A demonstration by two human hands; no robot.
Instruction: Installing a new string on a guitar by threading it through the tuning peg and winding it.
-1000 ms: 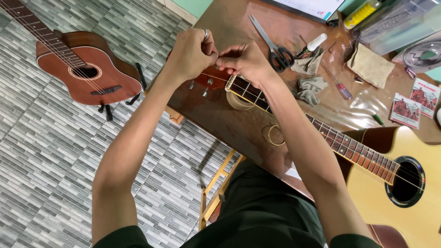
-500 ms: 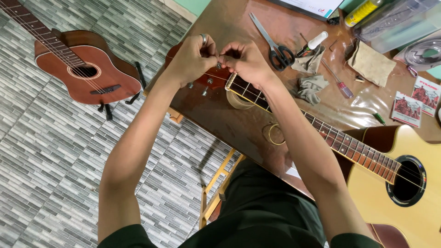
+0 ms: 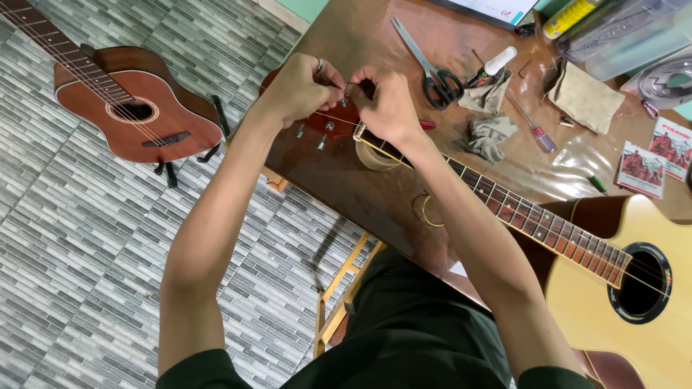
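**Two hands pinched together over a guitar headstock**

The left hand [image 3: 299, 90], a ring on one finger, and the right hand [image 3: 389, 104] meet fingertip to fingertip above the dark reddish-brown wooden headstock [image 3: 328, 119] of a pale, glossy-topped acoustic guitar [image 3: 627, 288]. Both hands are curled tight, pinching something small at a tuning post; a thin wire string [image 3: 335, 117] runs out from under the left fingers, though what exactly each hand grips cannot be made out. Small metal tuning pegs [image 3: 322, 140] jut from the headstock's near edge.

The guitar lies flat across a worn brown table [image 3: 346, 180], its fretted neck running toward the round soundhole on the right. Beyond the hands lie steel scissors with black handles [image 3: 432, 68], a crumpled grey cloth [image 3: 494, 133] and a slim screwdriver [image 3: 530, 122]. On the grey patterned tile floor [image 3: 72, 252] to the left rests a smaller red-brown wooden guitar [image 3: 137, 112].
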